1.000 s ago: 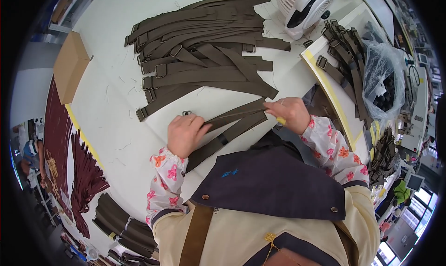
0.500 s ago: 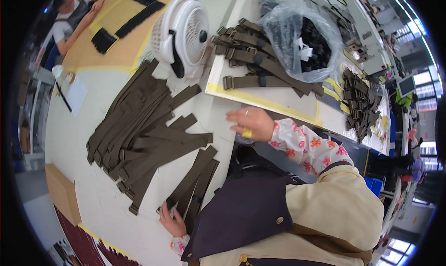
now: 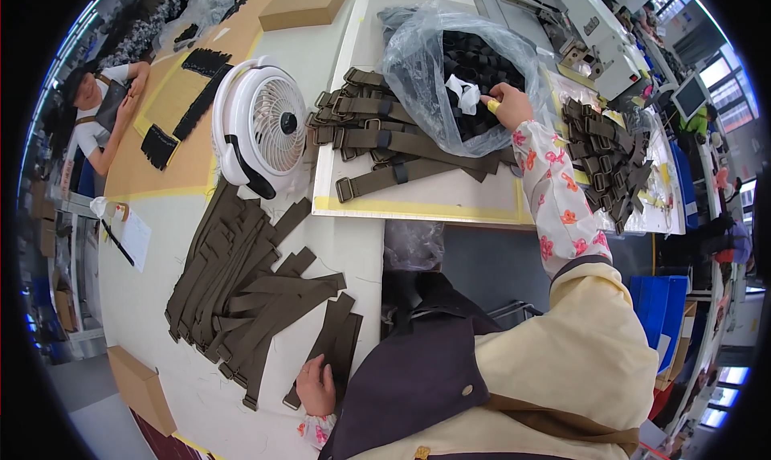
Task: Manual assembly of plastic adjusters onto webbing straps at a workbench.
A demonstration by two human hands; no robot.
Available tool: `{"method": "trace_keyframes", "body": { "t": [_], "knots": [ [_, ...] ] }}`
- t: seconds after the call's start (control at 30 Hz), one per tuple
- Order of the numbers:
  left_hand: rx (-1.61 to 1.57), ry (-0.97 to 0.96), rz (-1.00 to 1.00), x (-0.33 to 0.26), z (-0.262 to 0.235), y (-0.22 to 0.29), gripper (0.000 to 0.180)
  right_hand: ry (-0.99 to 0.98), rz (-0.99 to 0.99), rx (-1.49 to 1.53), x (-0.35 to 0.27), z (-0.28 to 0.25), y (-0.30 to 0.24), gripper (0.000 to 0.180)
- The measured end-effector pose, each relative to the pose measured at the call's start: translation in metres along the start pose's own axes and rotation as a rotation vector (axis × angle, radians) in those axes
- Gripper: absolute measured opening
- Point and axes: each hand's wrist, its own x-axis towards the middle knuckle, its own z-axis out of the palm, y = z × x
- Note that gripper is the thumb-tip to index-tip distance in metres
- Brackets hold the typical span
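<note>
Tabletop: smooth white tabletop, carrying a white plastic fan with a round, ribbed grille.
Strap pile: flat, dark olive-brown woven straps overlapping in a splayed heap, just beside the fan on the person's side, with rectangular metal buckles at near ends.
Separate strips: long, flat strips of matching webbing, side by side, nearer the person than the fan and slightly to its right.
Left hand: over the near end of these strips, well apart from the fan, fingers slightly bent; whether its grip clasps the webbing, I cannot tell.
Raised board: smooth white board edged with yellow tape, right of the fan, bearing buckled olive-brown straps.
Bag: clear, crinkled plastic bag, gaping, right of the fan, filled with small black pieces and a crumpled white wad.
Right hand: at the bag's mouth, right of the fan, fingertips near the wad; I cannot tell whether its grip holds anything.
</note>
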Motion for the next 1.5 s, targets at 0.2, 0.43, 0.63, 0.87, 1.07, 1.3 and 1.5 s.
{"method": "trace_keyframes", "body": {
  "t": [0.2, 0.43, 0.63, 0.87, 1.07, 1.3, 1.5],
  "knots": [
    [-0.069, 0.024, 0.050, 0.005, -0.001, 0.017, 0.020, 0.255, -0.144, 0.372, -0.011, -0.004, 0.002, 0.021],
    [-0.718, 0.118, -0.032, 0.021, -0.021, 0.059, 0.018, -0.846, -0.271, 1.386, -0.191, -0.036, -0.140, 0.036],
    [-1.140, 0.069, 0.043, 0.040, -0.042, 0.095, 0.024, -1.383, -0.254, 1.364, -0.264, -0.004, -0.201, 0.029],
    [-1.042, 0.173, 0.189, 0.027, -0.048, 0.084, 0.027, -1.552, -0.330, 1.386, -0.290, 0.008, -0.220, 0.031],
    [-1.600, 0.036, -0.041, 0.022, -0.043, 0.079, 0.010, -1.613, 0.048, 1.493, -0.319, 0.011, -0.236, 0.033],
    [-1.950, -0.033, -0.366, 0.027, -0.031, 0.066, 0.022, -1.504, 0.243, 1.286, -0.320, 0.011, -0.240, 0.026],
    [-1.899, 0.059, -0.332, 0.030, -0.024, 0.067, 0.020, -1.435, 0.092, 1.133, -0.321, 0.015, -0.239, 0.029]
  ]
}}
